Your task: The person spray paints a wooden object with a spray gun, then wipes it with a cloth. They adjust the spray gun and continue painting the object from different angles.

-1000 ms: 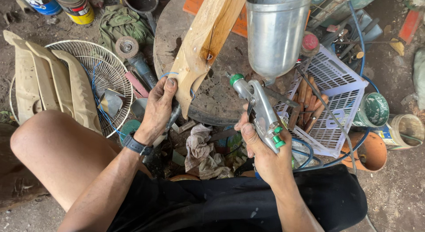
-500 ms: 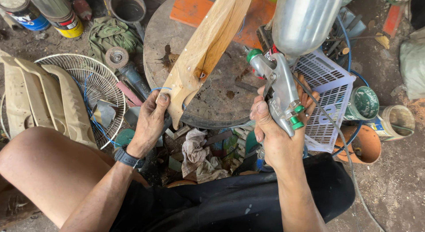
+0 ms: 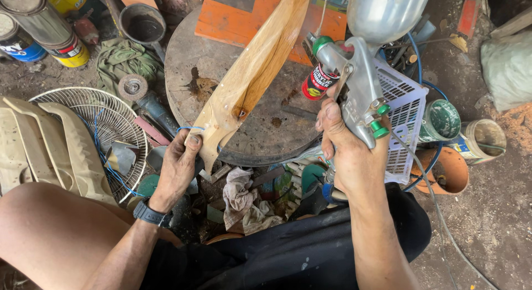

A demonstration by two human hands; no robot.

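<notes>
L hand (image 3: 178, 167) grips wood piece (image 3: 252, 79) by its low end, mid-frame; long axis runs up-right. R hand (image 3: 350, 151) clenches spray gun (image 3: 363, 96) just right of it, nozzle probably facing wood.

Glossy lacquered wood piece (image 3: 252, 79); matt metal spray gun (image 3: 363, 96).

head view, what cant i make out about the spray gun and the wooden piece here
- Spray gun: cup top cut off by the upper edge; the trigger is hidden by the right hand.
- Wooden piece: far end cut off by the upper edge; its base is covered by the left hand.
</notes>
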